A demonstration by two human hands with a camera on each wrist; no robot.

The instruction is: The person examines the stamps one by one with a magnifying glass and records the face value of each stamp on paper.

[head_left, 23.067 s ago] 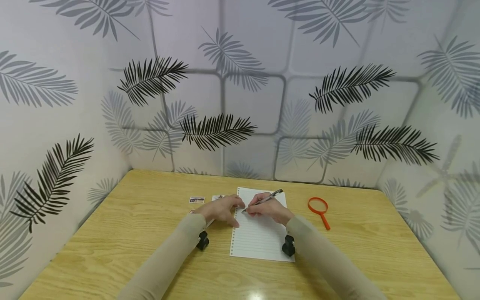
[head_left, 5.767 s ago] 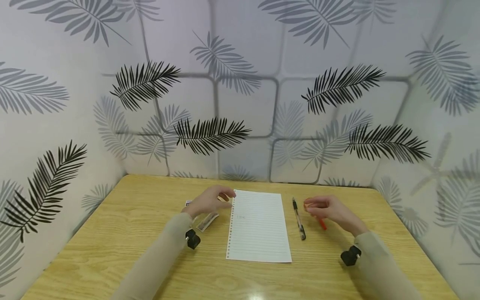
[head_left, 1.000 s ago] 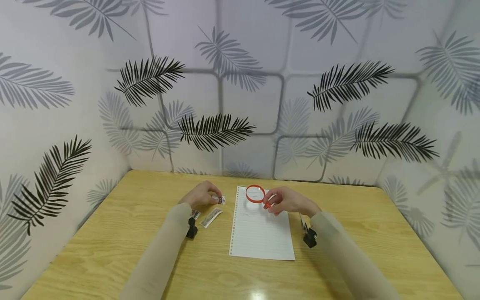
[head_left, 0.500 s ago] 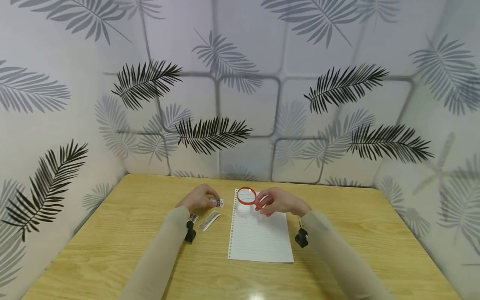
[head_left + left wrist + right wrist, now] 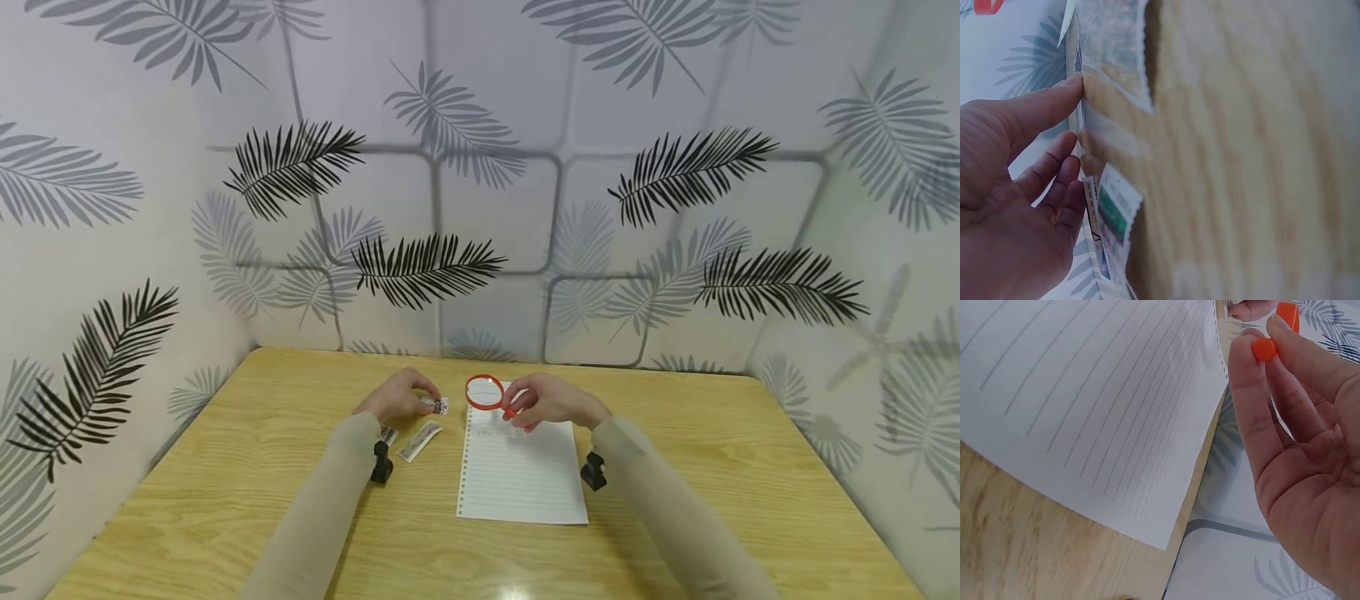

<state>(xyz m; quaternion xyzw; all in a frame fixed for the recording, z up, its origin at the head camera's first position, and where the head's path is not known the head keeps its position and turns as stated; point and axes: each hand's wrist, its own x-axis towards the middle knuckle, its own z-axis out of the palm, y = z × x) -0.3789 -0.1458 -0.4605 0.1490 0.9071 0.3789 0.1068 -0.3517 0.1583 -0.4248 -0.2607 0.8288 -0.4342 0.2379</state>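
Note:
My right hand [image 5: 551, 400] pinches the handle of a red magnifying glass [image 5: 485, 392] between thumb and fingers. Its lens stands over the upper left edge of a lined, hole-punched sheet [image 5: 525, 483]. In the right wrist view the orange-red handle end [image 5: 1264, 349] shows at the fingertips. Left of the sheet, my left hand [image 5: 399, 395] has thumb and index finger at a small postage stamp [image 5: 442, 406], pinching its left side. The left wrist view shows the thumb [image 5: 1063, 94] against the tabletop, with a perforated stamp [image 5: 1117, 209] below the fingers.
A longer stamp strip [image 5: 420, 442] lies between the left wrist and the sheet, with another stamp [image 5: 387, 435] partly behind that wrist. Faint handwriting [image 5: 486, 433] is on the sheet. The wooden table [image 5: 262, 450] ends at a leaf-patterned backdrop [image 5: 480, 317].
My right hand took up the magnifying glass from right of the sheet and has moved it left toward the stamp. Earlier it wrote with a pen. My left hand stays at the stamp.

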